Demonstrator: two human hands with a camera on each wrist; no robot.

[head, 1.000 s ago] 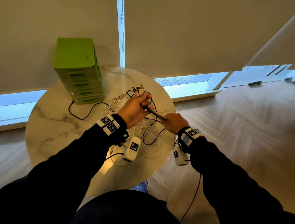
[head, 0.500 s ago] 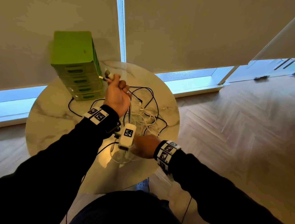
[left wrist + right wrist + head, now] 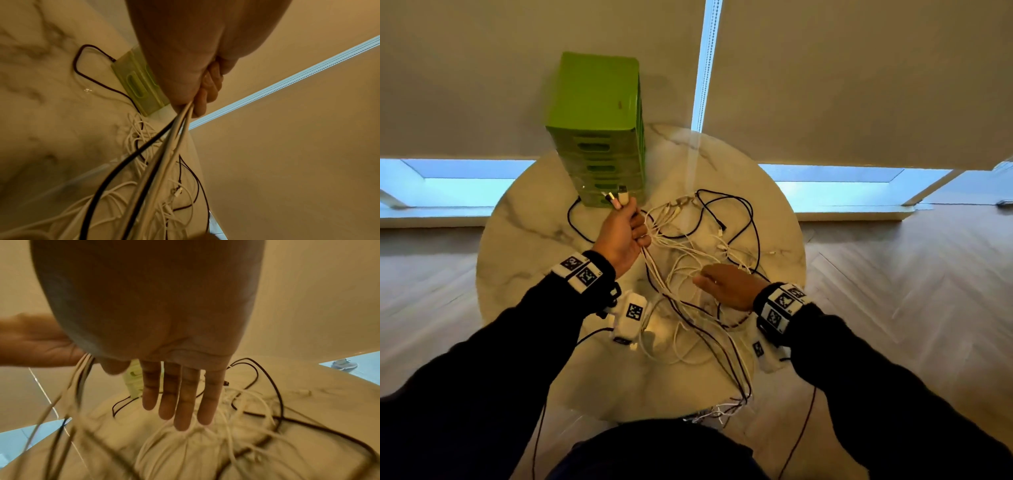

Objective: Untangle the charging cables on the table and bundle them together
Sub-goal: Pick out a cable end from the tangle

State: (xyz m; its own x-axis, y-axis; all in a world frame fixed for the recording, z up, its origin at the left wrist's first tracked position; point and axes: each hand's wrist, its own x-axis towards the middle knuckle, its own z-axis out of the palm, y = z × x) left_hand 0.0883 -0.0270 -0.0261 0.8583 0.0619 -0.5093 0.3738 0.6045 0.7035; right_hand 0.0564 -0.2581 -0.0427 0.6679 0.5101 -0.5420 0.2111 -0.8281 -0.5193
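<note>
A tangle of white and black charging cables (image 3: 702, 240) lies over the middle and right of the round marble table (image 3: 524, 246). My left hand (image 3: 625, 233) is raised above the table and grips a bunch of these cables (image 3: 170, 146), with several plug ends (image 3: 618, 198) sticking up out of the fist. The held strands run down past the table's near edge (image 3: 736, 387). My right hand (image 3: 726, 284) hovers above the loose cables with its fingers (image 3: 180, 402) straight and together, holding nothing.
A green plastic drawer unit (image 3: 599, 130) stands at the back left of the table, with a black cable (image 3: 575, 222) looping by its base. Roller blinds and low windows are behind. Wooden floor surrounds the table.
My left hand has come down and forward from beside the drawers, still gripping the bunch. My right hand has let go, risen from the table's near edge and spread flat above the loose cables.
</note>
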